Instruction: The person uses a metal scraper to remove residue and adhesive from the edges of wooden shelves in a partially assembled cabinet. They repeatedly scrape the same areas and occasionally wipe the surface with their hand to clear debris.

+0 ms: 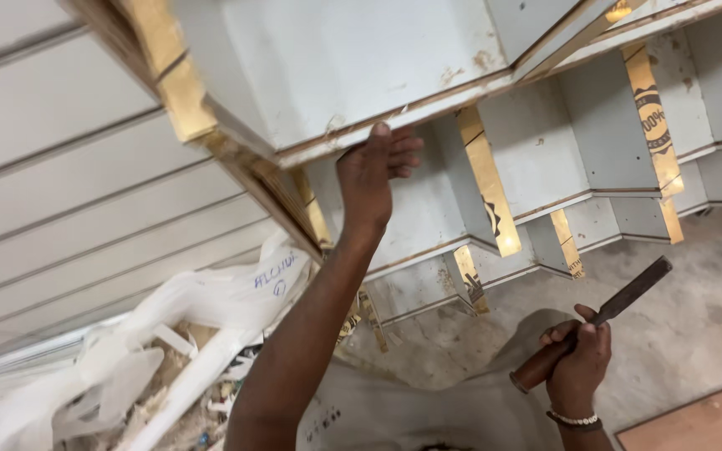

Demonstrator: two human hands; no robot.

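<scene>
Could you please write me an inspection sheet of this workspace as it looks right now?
Surface: grey concrete floor, dusty and stained.
Job's things: stepped white laminated panels with raw ply edges and brown tape strips; a wood-handled chisel.
Clutter: crumpled white plastic sheeting over scraps at lower left.
Grippers: left hand presses against the panel's lower edge; right hand, a beaded bracelet on its wrist, grips the chisel, blade pointing up.
Cables: nothing seen.
Surroundings: white grooved wall panelling at left; a reddish board at lower right.
</scene>
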